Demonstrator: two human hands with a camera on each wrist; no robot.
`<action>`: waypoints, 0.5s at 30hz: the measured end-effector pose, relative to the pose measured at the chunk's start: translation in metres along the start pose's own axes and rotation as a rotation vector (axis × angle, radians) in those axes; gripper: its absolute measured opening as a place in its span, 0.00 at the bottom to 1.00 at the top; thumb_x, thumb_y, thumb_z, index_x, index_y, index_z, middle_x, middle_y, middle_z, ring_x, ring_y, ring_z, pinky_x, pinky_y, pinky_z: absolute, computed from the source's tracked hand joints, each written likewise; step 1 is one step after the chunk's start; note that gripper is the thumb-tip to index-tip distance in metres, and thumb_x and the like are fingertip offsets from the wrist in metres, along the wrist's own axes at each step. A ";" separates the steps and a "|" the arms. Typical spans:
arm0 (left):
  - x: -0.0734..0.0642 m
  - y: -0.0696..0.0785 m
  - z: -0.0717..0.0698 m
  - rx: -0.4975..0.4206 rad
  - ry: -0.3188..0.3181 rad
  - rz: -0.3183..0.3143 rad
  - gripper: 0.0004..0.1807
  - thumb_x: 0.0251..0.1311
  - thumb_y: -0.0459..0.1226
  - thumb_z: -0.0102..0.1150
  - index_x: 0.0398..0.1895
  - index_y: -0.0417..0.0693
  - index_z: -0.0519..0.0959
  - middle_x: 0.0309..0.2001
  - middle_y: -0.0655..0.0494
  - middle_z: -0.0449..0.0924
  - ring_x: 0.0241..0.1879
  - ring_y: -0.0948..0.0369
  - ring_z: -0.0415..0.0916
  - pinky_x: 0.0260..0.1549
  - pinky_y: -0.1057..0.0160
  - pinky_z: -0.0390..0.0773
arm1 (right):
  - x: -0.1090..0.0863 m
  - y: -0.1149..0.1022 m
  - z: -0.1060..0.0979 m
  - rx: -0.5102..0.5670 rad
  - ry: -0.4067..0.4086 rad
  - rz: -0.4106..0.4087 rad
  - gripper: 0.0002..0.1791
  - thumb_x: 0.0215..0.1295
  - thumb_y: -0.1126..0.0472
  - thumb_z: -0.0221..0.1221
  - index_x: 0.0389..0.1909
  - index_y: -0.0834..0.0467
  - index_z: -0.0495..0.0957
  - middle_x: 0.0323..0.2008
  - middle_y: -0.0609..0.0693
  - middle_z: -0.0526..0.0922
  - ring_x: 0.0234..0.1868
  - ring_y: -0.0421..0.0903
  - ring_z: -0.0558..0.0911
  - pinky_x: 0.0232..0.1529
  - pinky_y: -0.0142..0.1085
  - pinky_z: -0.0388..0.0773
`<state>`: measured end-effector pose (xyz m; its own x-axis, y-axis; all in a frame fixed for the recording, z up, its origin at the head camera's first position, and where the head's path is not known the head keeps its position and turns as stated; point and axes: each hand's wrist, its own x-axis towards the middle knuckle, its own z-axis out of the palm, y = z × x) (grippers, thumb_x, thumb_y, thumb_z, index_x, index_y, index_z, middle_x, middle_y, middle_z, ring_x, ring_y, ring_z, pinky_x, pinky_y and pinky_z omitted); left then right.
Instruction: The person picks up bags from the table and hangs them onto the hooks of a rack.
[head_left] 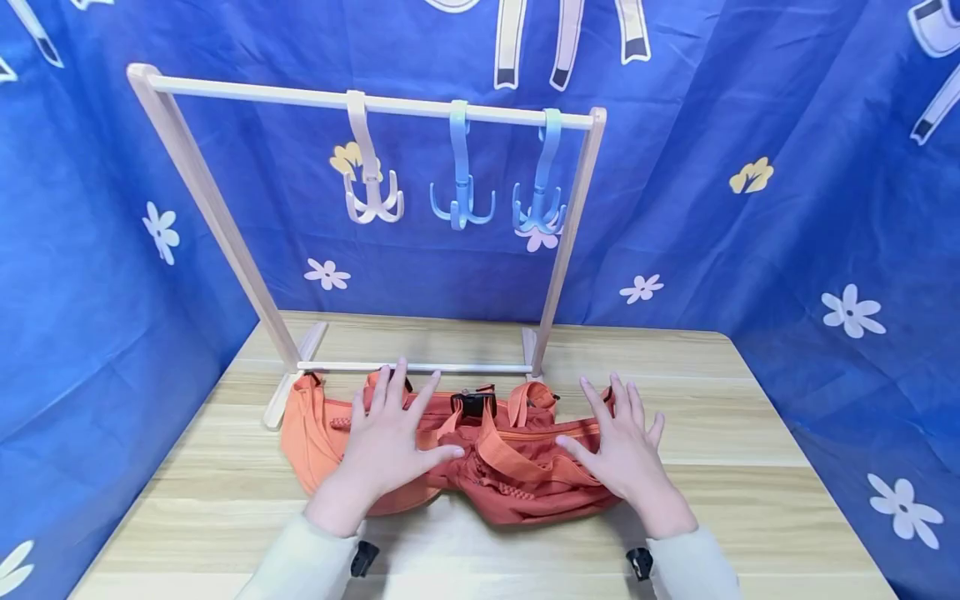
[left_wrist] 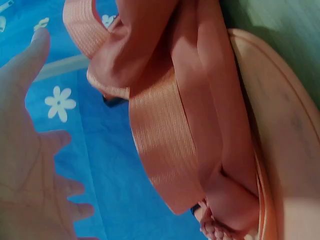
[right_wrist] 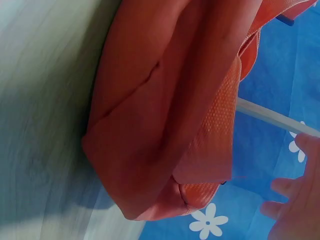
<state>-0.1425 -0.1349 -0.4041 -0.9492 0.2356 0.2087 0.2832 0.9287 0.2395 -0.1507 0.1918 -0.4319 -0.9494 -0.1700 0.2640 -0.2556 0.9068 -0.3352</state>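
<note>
A rust-red fabric bag (head_left: 517, 497) with orange webbing straps lies crumpled on the table, looking like a waist bag. Its black buckle (head_left: 474, 406) shows near the middle, and a lighter orange section (head_left: 303, 437) spreads to the left. My left hand (head_left: 386, 450), fingers spread, is over the left part of the bag, hiding some of it. Over the right end is my right hand (head_left: 628, 450), its fingers also spread. Both wrist views show the bag's folds (left_wrist: 215, 100) and the hands apart from the fabric, holding nothing.
Behind the bag stands a pale wooden rack (head_left: 217, 208). From its top bar hang a white hook (head_left: 367, 167) and two blue hooks, one mid-bar (head_left: 461, 167) and one near the right post (head_left: 545, 167). Blue patterned cloth (head_left: 675, 233) encloses the wooden table (head_left: 720, 467).
</note>
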 end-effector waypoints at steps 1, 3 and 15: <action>0.001 0.002 0.000 0.000 -0.003 0.007 0.56 0.43 0.72 0.57 0.75 0.62 0.52 0.74 0.39 0.33 0.71 0.38 0.33 0.60 0.31 0.36 | 0.000 0.001 0.000 -0.003 -0.001 -0.007 0.49 0.54 0.27 0.56 0.73 0.43 0.53 0.73 0.61 0.45 0.71 0.64 0.41 0.54 0.75 0.33; 0.002 0.005 0.001 -0.002 -0.003 0.023 0.56 0.43 0.72 0.57 0.75 0.62 0.52 0.74 0.40 0.33 0.71 0.39 0.33 0.60 0.31 0.35 | 0.000 0.002 -0.001 -0.009 -0.009 -0.019 0.49 0.54 0.27 0.55 0.73 0.42 0.53 0.73 0.60 0.45 0.71 0.64 0.42 0.55 0.74 0.34; 0.011 0.026 0.006 0.004 -0.029 0.150 0.57 0.42 0.74 0.55 0.75 0.63 0.51 0.74 0.40 0.38 0.72 0.44 0.35 0.62 0.35 0.41 | -0.001 0.010 -0.002 -0.004 -0.027 -0.109 0.49 0.53 0.28 0.57 0.73 0.44 0.55 0.72 0.61 0.49 0.70 0.62 0.49 0.59 0.68 0.39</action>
<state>-0.1468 -0.1061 -0.4014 -0.8998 0.3798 0.2145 0.4216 0.8835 0.2041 -0.1521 0.2016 -0.4331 -0.9205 -0.2781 0.2745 -0.3570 0.8840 -0.3017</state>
